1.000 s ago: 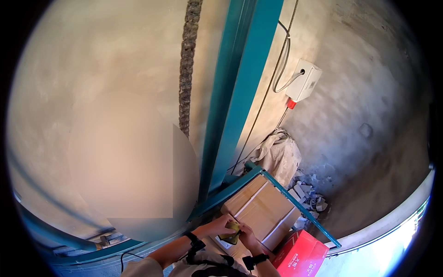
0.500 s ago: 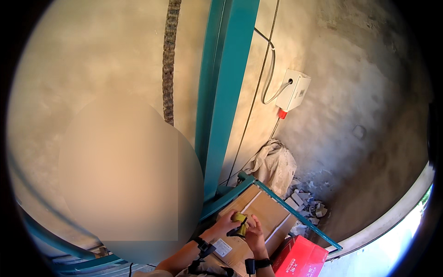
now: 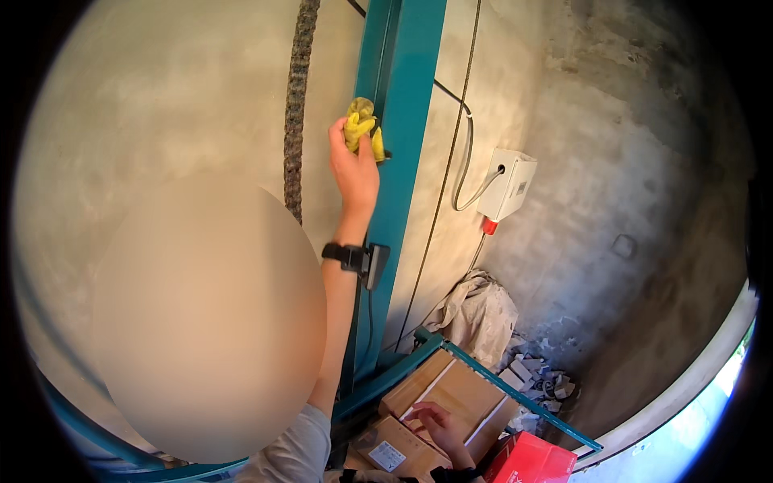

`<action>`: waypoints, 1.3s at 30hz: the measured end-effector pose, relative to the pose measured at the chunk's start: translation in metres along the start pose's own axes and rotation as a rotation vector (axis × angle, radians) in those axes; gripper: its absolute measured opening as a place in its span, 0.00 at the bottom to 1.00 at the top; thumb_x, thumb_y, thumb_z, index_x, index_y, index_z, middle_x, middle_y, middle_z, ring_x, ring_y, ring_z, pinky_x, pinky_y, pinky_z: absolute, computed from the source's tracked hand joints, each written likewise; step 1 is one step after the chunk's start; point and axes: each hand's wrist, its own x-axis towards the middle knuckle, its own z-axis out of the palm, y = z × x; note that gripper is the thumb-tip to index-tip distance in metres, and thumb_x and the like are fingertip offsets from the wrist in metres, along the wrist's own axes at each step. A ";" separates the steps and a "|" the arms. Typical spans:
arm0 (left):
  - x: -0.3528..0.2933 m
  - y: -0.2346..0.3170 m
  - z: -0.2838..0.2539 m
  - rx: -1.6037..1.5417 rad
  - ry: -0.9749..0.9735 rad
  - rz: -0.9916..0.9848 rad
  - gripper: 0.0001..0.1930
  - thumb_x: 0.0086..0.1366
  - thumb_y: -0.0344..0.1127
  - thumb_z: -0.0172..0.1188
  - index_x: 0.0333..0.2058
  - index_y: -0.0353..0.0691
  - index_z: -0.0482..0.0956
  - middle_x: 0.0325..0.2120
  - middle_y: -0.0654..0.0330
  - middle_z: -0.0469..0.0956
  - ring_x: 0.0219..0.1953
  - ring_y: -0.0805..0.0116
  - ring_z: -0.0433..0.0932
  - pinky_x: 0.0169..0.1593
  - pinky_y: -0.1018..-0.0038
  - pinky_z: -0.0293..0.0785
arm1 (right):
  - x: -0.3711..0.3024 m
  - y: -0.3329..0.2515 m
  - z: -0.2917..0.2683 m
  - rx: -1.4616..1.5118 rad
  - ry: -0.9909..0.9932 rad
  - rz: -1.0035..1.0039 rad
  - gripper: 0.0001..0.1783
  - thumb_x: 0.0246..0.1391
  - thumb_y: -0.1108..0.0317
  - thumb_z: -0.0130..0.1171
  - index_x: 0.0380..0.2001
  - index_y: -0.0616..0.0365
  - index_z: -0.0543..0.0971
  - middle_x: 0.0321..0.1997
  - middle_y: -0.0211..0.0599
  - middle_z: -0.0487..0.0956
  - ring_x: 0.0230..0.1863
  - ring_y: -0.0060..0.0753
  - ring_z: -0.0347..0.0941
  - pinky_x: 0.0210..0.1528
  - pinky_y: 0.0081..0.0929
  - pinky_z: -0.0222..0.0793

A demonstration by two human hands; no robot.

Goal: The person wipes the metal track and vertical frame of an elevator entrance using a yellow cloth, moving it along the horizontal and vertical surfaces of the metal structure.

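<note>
Raised high in front of the teal steel post [image 3: 403,193], my left hand [image 3: 355,171] is closed around a bunched yellow-and-black work glove [image 3: 358,129]. The glove is against or just in front of the post; I cannot tell whether it touches. Low down, my right hand [image 3: 436,422] hovers over the cardboard boxes [image 3: 467,370], its fingers apart and slightly bent, holding nothing. Straps with small dark devices circle both wrists.
A red box [image 3: 531,460] stands right of the cardboard, beside a teal rail [image 3: 523,394]. Behind lie a grey cloth [image 3: 479,314] and rubble [image 3: 531,378]. A white electrical box [image 3: 506,183] with cables hangs on the wall. A blurred patch covers the lower left.
My left hand has risen from over the cardboard boxes to the post, carrying the glove. My right hand has come away from the glove and dropped lower over the boxes.
</note>
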 end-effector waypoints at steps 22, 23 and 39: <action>-0.160 -0.163 -0.102 -0.105 -0.377 -0.480 0.14 0.70 0.23 0.50 0.53 0.32 0.63 0.40 0.56 0.78 0.40 0.73 0.77 0.44 0.78 0.72 | -0.053 0.052 -0.021 -0.234 -0.146 0.299 0.14 0.65 0.70 0.49 0.52 0.62 0.74 0.42 0.38 0.80 0.45 0.29 0.77 0.47 0.26 0.74; -0.175 -0.171 -0.111 -0.082 -0.408 -0.532 0.15 0.70 0.22 0.48 0.54 0.34 0.62 0.40 0.58 0.77 0.40 0.75 0.76 0.45 0.79 0.72 | -0.059 0.052 -0.022 -0.264 -0.161 0.297 0.14 0.65 0.70 0.50 0.51 0.62 0.74 0.43 0.38 0.80 0.45 0.29 0.77 0.47 0.25 0.73; -0.438 -0.289 -0.250 0.448 -0.263 -0.839 0.13 0.71 0.31 0.48 0.51 0.36 0.65 0.44 0.40 0.75 0.49 0.37 0.73 0.49 0.56 0.70 | -0.087 0.096 -0.047 -0.105 -0.104 0.480 0.18 0.68 0.65 0.47 0.55 0.64 0.71 0.48 0.41 0.80 0.51 0.31 0.76 0.53 0.28 0.70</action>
